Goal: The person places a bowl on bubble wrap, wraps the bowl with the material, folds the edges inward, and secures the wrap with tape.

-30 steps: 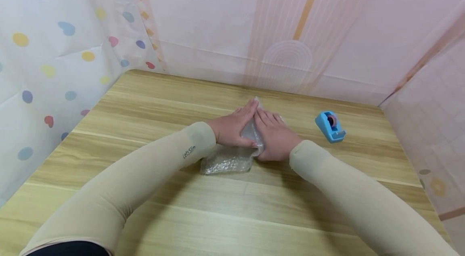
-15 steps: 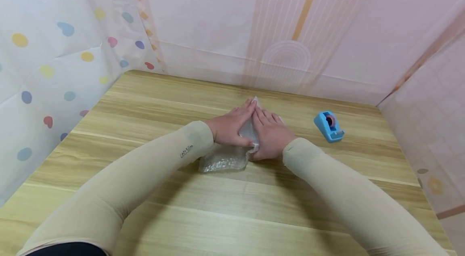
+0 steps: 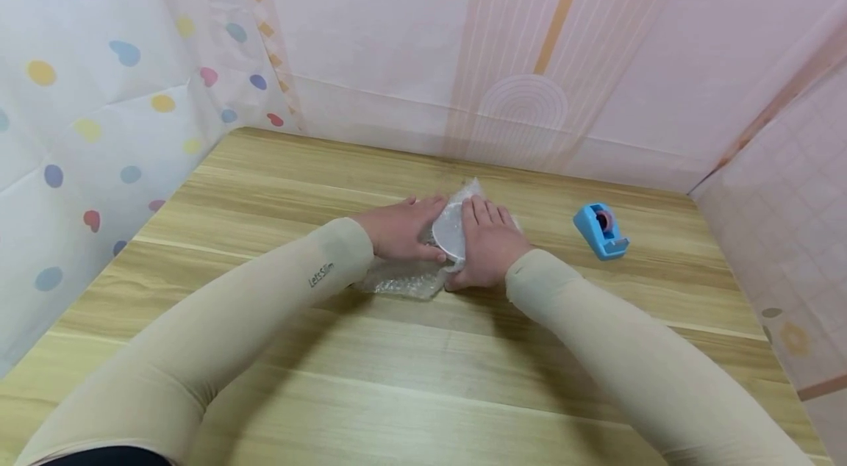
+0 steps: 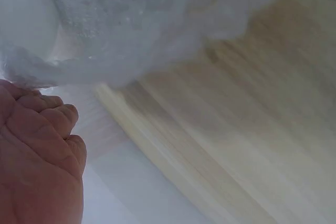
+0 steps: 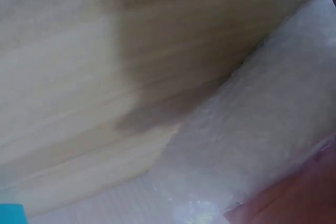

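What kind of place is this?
Probably a makeshift tabletop workspace, perhaps a staged packing station: a wood-grain table closed in by a polka-dot sheet and a pinkish backdrop, with bubble wrap and a blue tape dispenser on it.

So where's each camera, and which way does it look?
Head: on the head, facing forward and down at wrap; left hand, right hand and sleeves show.
Left wrist: on it, facing wrap and table; left hand shows.
Right wrist: on it, facing wrap and table; some right hand shows.
Head and left wrist share the left hand.
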Available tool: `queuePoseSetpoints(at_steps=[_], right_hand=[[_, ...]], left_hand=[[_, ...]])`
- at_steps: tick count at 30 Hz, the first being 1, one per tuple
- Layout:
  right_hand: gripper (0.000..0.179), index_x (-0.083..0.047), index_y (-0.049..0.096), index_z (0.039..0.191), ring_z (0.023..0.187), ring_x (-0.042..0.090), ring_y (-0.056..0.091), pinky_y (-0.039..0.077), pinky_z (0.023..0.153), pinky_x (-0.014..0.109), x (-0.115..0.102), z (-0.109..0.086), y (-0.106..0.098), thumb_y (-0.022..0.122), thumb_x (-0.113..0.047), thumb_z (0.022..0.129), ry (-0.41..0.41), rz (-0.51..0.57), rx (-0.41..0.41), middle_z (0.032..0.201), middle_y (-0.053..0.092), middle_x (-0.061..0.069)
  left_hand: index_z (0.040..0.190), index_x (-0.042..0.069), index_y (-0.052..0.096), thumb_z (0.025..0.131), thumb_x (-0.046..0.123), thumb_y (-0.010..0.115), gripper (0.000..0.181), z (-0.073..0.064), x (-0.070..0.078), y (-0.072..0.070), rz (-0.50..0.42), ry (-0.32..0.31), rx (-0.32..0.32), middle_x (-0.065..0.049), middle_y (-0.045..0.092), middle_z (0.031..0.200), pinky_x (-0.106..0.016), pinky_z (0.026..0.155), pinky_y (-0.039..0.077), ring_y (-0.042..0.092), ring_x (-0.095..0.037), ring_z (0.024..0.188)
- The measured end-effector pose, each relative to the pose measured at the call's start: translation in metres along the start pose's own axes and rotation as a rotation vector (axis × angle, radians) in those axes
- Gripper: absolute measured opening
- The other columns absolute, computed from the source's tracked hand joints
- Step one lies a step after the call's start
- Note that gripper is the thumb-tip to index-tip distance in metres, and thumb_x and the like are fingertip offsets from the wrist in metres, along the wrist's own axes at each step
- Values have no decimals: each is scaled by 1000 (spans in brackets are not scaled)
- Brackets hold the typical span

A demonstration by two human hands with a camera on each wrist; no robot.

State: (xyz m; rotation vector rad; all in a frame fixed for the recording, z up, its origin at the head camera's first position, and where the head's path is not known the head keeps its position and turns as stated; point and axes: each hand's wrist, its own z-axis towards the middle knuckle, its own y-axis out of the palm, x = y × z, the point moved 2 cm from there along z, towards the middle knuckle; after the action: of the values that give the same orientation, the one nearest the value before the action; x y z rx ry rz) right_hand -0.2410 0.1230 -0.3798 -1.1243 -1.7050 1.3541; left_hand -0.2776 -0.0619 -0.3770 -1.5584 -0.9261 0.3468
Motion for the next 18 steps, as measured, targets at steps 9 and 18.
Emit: queuePoseSetpoints(at_steps=[9, 18], right_hand=[[142, 0, 1, 168, 166, 36, -1, 7, 135, 52, 5, 4, -2, 76, -79, 76, -114, -21, 18, 178, -3, 19], [146, 2, 1, 167, 165, 39, 3, 9, 135, 52, 1, 7, -3, 77, -79, 74, -61, 26, 3, 177, 2, 22]], left_hand=[[170, 5, 1, 100, 60, 62, 107, 4, 0, -1, -18, 19, -15, -14, 5, 178, -47, 135, 9, 14, -25, 165], [167, 2, 19, 96, 50, 70, 100, -3, -12, -4, -4, -55, 9, -15, 29, 173, -53, 132, 24, 41, -29, 155]])
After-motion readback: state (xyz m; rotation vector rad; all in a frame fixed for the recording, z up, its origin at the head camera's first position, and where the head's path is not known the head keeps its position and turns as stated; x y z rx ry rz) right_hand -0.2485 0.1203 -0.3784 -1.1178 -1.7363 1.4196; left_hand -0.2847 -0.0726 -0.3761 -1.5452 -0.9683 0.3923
